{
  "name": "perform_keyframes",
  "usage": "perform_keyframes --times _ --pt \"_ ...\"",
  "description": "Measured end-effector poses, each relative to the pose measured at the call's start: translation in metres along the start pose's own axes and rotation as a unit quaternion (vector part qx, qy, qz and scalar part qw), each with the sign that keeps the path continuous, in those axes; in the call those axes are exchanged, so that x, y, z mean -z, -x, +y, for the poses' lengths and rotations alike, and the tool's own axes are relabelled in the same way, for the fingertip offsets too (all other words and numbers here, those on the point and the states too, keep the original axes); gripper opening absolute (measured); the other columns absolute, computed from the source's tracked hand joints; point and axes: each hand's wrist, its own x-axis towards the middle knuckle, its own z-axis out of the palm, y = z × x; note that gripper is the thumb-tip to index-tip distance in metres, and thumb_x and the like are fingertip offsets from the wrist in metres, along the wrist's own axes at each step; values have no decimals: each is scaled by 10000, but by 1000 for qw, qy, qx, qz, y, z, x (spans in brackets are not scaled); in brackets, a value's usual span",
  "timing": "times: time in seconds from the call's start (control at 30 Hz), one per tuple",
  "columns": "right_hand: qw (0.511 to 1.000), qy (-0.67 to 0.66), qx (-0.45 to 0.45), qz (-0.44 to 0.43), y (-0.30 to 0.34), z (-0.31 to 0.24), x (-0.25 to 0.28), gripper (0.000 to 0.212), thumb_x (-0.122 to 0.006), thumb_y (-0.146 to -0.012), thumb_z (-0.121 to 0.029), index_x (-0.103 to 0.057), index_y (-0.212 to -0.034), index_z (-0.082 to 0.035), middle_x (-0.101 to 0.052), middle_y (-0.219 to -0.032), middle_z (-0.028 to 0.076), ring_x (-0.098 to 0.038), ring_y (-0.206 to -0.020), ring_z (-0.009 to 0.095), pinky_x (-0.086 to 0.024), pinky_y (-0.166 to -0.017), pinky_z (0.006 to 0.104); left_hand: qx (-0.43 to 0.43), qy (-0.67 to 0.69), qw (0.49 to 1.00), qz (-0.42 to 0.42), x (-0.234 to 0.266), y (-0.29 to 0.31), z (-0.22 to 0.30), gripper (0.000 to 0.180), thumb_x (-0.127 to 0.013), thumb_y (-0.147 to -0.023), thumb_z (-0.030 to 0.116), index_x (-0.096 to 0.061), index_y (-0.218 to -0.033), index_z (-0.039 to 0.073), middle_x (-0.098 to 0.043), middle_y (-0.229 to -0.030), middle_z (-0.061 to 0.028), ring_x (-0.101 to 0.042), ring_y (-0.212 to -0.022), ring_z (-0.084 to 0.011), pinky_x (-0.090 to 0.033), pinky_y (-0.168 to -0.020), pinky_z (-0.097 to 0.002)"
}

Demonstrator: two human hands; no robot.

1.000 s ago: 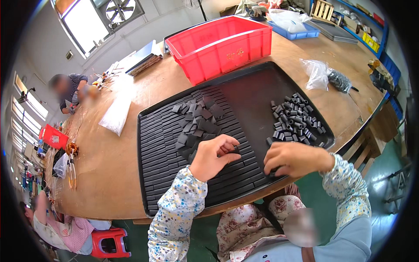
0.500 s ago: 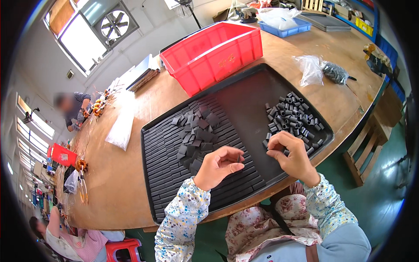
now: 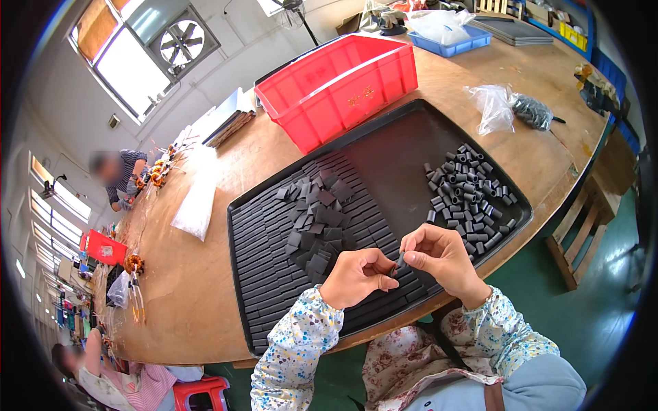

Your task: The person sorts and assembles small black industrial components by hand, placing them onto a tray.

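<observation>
The right hand is pinching a dark piece between thumb and forefinger, the fingers closing at the tips with hardly any gap. The piece is looking small, narrow and dark grey, paler along one side; its ends are too small to make out. Its long axis is slanting steeply, the lower end pointing down and a little left, towards the other hand.

The left hand is gripping a black bit at the tips of its thumb and forefinger, the remaining fingers curling towards the palm. Most of the bit is hiding behind the fingers, so its shape and direction cannot be told. The two pieces are meeting or nearly meeting; which of these cannot be told. Both are hovering above the near part of the black tray, over the right end of the strips.

Those strips are lying in close rows, their long axes sloping up to the right. Loose black squares are lying heaped on them at many angles. Short hollow tubes are filling the tray's right side, pointing every way. The tray is resting on the brown surface, a red crate standing just behind it.
</observation>
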Motion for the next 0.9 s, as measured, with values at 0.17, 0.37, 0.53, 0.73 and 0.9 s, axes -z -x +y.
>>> perform_keyframes --times 0.17,0.37,0.53,0.73,0.9 --pt "999 28 -29 -22 -1 -1 -1 91 -680 -890 -26 -603 -928 3 -630 -933 10 -599 -854 63 -511 -786 226 23 -24 999 -12 3 -1 -1 156 -721 -810 -63 -615 -924 -53 -671 -908 -89 -671 -788 -130 -579 -706 -270" --pt "999 0 -47 -20 0 -5 -1 87 -674 -902 -47 -603 -922 1 -632 -922 10 -598 -846 61 -510 -786 223 -68 -35 997 15 -10 -2 2 150 -727 -815 -46 -620 -919 -52 -671 -832 -79 -660 -706 -122 -570 -699 -258" --pt "999 3 -33 -8 -1 -1 2 83 -669 -905 -47 -604 -919 1 -635 -921 13 -596 -845 62 -512 -770 226 15 -6 1000 -8 1 0 0 183 -736 -821 -20 -633 -968 -56 -665 -837 -44 -653 -766 -103 -554 -713 -246" --pt "998 59 3 -9 2 4 -2 87 -681 -876 -3 -611 -924 15 -638 -928 23 -601 -850 72 -518 -765 237 -18 21 1000 -14 2 -1 -4 187 -733 -838 9 -637 -985 -56 -662 -851 -35 -653 -791 -97 -544 -727 -237" --pt "966 230 114 16 4 -3 -6 146 -708 -799 68 -636 -915 16 -653 -943 54 -635 -831 120 -530 -759 267 -18 37 999 -5 7 -2 -8 214 -740 -843 41 -640 -1008 -52 -658 -859 -30 -649 -792 -94 -542 -727 -234"
